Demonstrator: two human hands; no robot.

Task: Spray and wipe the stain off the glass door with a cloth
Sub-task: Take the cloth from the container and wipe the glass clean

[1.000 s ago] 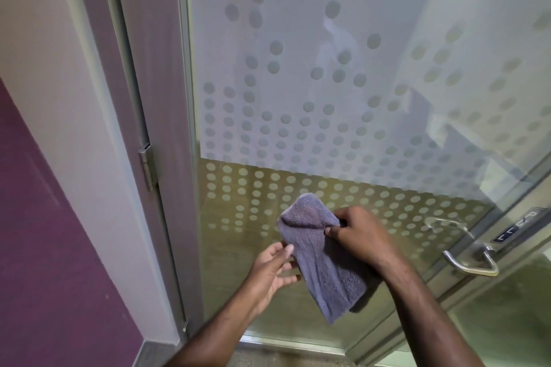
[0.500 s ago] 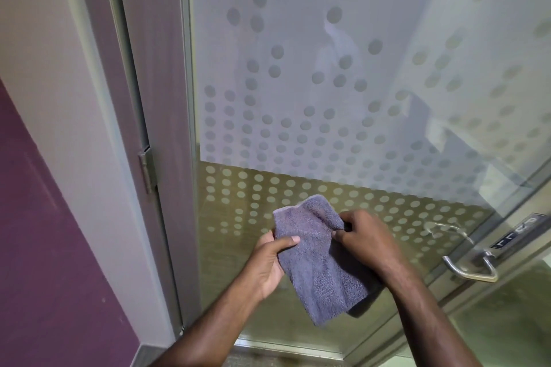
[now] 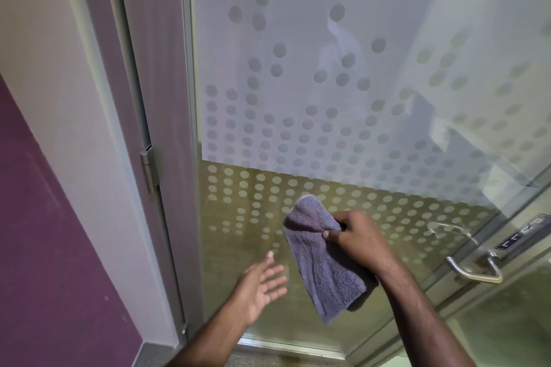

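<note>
The glass door [image 3: 298, 68] fills the view, frosted with grey dots above and clear with pale dots in its lower part. A folded grey-purple cloth [image 3: 319, 259] hangs in front of the lower pane. My right hand [image 3: 357, 238] pinches the cloth near its top edge. My left hand [image 3: 262, 283] hovers to the left of the cloth, palm up, fingers spread, holding nothing. No spray bottle is in view. I cannot make out a stain on the glass.
A grey metal door frame [image 3: 167, 128] with a hinge [image 3: 149, 170] stands at the left, next to a white and purple wall [image 3: 44, 217]. A steel lever handle [image 3: 474, 268] and a second glass pane are at the lower right.
My left hand has let go of the cloth and dropped down to the left with its fingers spread. My right hand still holds the cloth in much the same place.
</note>
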